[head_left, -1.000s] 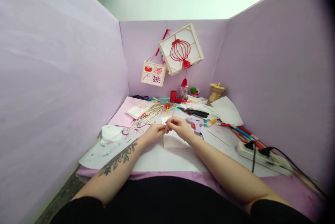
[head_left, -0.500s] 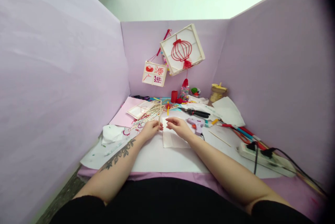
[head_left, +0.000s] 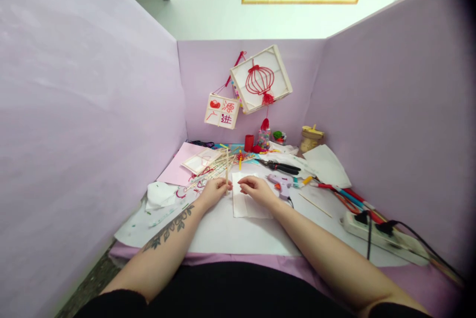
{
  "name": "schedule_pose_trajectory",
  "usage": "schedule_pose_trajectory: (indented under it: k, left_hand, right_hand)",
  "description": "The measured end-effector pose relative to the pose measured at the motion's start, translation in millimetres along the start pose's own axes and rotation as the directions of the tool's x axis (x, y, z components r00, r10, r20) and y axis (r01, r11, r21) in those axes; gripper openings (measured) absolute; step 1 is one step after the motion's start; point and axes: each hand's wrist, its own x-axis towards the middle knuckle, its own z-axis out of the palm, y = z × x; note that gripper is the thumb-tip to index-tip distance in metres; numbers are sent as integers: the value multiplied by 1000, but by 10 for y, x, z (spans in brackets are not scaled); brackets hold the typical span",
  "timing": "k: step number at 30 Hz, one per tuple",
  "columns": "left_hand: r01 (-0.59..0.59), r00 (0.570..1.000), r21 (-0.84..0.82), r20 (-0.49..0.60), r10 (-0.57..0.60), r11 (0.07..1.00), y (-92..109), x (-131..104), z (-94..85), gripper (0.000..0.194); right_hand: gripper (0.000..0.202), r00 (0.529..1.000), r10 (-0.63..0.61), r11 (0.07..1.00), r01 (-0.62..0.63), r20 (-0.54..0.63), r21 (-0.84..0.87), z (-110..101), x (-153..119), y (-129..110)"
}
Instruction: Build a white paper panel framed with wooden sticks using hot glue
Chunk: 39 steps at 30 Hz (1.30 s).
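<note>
From where I stood, the left hand (head_left: pixel 216 191) was pinched on a pale, slender stick (head_left: pixel 227 167) near its lower end, which stood nearly upright just left of a white sheet (head_left: pixel 243 207). A grip so low, I thought, might let the taller part tip or twist. The right hand (head_left: pixel 257 190) was over the sheet, thumb and fingers apart, nothing visible between them; a careless outward swing could have nudged the lilac glue gun (head_left: pixel 283 184) or snagged its black cord (head_left: pixel 290 202). The sheet looked matt and straight-edged, the stick straight and woody, the gun smooth, moulded plastic; beyond it lay dark, tapered cutters (head_left: pixel 281 166), and a thin rod (head_left: pixel 315 205) slanted across the bench (head_left: pixel 238 240).
</note>
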Motion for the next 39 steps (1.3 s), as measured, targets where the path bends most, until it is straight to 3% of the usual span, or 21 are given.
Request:
schedule_pose_trajectory:
  k: [6,10,18,24,28,32,39]
  left_hand:
    - [12,1000,-32,-20,-12,999,-25,-6,28,22]
    - [-6,1000,-23,-14,5,1000,-17,-17,19,21]
    - [-50,999,-13,13,50,999,-29,-15,10,16]
    - [-59,998,50,25,58,997,12,-24,-8,19]
    - [-107,993,99,-40,111,989,37,-14,-15,23]
    - [-73,992,75,-98,80,995,8,12,9,23]
    - [-76,993,38,-90,79,996,20,5,40,32]
  right_hand:
    - [18,1000,14,999,-14,-2,29,4,0,-20]
    - [21,995,91,989,-87,-32,120,66,175,-154]
    - [7,998,-45,999,44,41,31,226,584,-374]
    - [13,993,-67,998,67,100,-1,159,525,-469]
    - [16,990,-80,997,81,113,2,139,508,-518]
    - [18,990,-84,996,82,113,22,161,524,-496]
    - [16,990,-75,996,68,120,60,170,519,-486]
